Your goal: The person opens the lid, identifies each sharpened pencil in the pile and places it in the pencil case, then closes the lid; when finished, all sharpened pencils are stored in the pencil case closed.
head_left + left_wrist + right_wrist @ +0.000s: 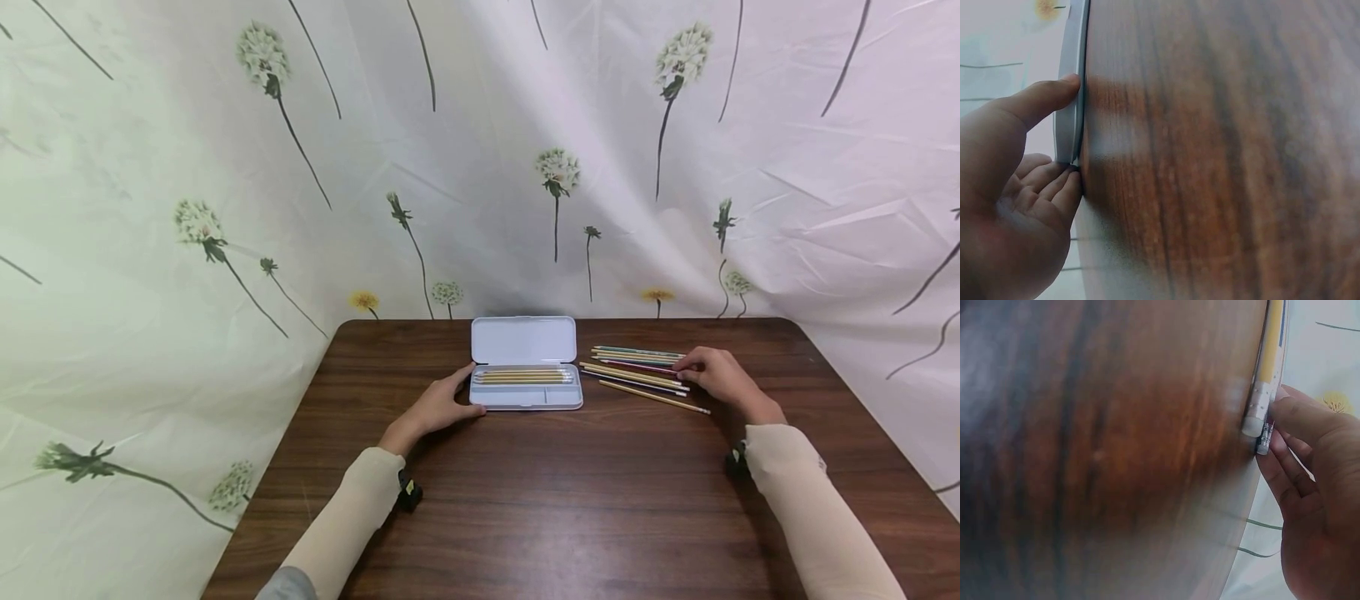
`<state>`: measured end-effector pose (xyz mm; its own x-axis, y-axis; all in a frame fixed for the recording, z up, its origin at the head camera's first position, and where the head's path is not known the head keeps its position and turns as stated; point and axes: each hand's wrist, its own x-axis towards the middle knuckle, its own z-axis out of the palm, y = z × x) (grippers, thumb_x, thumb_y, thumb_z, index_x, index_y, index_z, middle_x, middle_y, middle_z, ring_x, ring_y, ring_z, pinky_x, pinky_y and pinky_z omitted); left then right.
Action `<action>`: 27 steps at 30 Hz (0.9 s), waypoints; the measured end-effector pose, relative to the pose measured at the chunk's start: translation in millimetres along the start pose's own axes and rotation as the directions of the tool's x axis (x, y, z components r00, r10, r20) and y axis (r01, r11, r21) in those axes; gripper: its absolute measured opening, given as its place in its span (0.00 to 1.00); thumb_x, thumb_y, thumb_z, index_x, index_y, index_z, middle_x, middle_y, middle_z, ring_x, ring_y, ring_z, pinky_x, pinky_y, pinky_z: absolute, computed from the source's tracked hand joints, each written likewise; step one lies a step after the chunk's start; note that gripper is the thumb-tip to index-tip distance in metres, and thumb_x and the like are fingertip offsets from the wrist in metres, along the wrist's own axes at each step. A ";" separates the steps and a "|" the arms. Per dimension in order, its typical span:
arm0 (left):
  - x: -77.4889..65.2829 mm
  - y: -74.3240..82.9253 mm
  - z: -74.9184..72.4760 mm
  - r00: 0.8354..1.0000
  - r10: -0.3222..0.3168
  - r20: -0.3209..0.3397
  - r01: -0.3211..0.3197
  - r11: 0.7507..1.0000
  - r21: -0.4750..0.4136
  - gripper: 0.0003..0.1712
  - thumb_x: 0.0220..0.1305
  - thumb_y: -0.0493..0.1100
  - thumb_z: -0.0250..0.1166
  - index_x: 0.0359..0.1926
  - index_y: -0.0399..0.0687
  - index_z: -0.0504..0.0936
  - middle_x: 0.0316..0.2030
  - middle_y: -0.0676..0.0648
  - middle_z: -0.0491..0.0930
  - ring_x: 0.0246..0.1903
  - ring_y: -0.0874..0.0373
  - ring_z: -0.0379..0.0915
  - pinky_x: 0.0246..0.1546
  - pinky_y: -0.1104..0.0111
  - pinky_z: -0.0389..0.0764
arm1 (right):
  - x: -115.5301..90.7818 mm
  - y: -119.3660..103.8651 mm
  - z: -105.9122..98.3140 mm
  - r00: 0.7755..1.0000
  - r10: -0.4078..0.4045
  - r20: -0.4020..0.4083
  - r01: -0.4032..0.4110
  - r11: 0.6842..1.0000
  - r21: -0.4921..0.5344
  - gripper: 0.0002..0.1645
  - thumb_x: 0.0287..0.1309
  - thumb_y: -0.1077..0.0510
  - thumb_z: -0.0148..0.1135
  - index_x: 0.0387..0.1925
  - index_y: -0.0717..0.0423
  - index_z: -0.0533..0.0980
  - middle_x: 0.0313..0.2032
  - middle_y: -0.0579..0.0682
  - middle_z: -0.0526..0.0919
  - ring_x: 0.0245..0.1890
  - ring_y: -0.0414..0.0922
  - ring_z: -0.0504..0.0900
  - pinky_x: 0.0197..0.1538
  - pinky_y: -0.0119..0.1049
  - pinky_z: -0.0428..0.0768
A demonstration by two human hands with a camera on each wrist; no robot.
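A pale pencil case [525, 407] lies with its lid [523, 340] raised at the table's far side. Several yellow pencils [523, 377] fill its rear compartment. My left hand [438, 404] grips the case's left end, its thumb [1063, 92] on the front wall and its fingers behind the corner. To the right, loose pencils [641, 377] are spread out, mostly yellow with a few darker ones. My right hand [723, 379] pinches a dark red pencil [637, 365] near its right end. In the right wrist view, a yellow pencil [1269, 359] with a white eraser partly hides the pinch.
The front compartment [506, 397] of the case has a small divider. One yellow pencil [654, 397] lies nearest me, apart from the others. Behind the brown wooden table [585, 500] hangs a white cloth [480, 167] with a dandelion print.
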<state>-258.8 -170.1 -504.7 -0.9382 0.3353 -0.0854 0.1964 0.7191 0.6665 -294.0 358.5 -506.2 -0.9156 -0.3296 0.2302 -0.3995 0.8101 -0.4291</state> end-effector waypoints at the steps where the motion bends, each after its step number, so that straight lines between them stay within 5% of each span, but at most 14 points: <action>1: 0.0 0.0 0.1 1.000 0.001 -0.002 -0.001 1.000 0.000 0.54 0.69 0.54 0.75 0.86 0.49 0.55 0.81 0.39 0.62 0.80 0.42 0.60 0.77 0.45 0.67 | -0.2 -0.1 -0.1 1.000 -0.004 -0.003 0.004 1.000 -0.003 0.06 0.64 0.67 0.72 0.40 0.58 0.91 0.42 0.59 0.91 0.42 0.57 0.88 0.47 0.55 0.85; 12: -1.1 1.0 -0.4 1.000 -0.005 0.000 0.005 1.000 0.002 0.54 0.69 0.53 0.75 0.86 0.50 0.55 0.82 0.40 0.61 0.81 0.42 0.59 0.78 0.46 0.66 | -5.0 -4.0 -6.2 1.000 -0.006 -0.027 0.007 1.000 0.028 0.08 0.68 0.68 0.68 0.45 0.61 0.90 0.45 0.62 0.91 0.47 0.63 0.89 0.51 0.62 0.85; 20: -2.2 0.9 -0.5 1.000 -0.006 -0.004 0.006 1.000 0.005 0.53 0.69 0.53 0.75 0.86 0.50 0.55 0.81 0.40 0.62 0.80 0.42 0.59 0.77 0.45 0.67 | 2.9 -16.4 -15.0 0.995 -0.061 -0.081 0.064 0.997 0.046 0.09 0.67 0.69 0.69 0.44 0.60 0.91 0.40 0.56 0.92 0.38 0.50 0.89 0.39 0.36 0.85; 27: -2.0 0.8 0.1 1.000 0.010 -0.015 -0.010 1.000 0.012 0.53 0.69 0.52 0.75 0.85 0.49 0.56 0.81 0.39 0.63 0.80 0.42 0.61 0.77 0.46 0.67 | 16.8 -39.8 -20.4 0.981 -0.155 -0.116 0.164 0.984 0.073 0.11 0.66 0.70 0.70 0.44 0.57 0.91 0.37 0.51 0.92 0.34 0.45 0.88 0.35 0.33 0.82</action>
<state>-256.7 -170.1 -504.1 -0.9403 0.3335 -0.0678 0.2089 0.7229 0.6586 -292.7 330.6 -467.4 -0.8309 -0.3930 0.3939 -0.5469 0.7071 -0.4482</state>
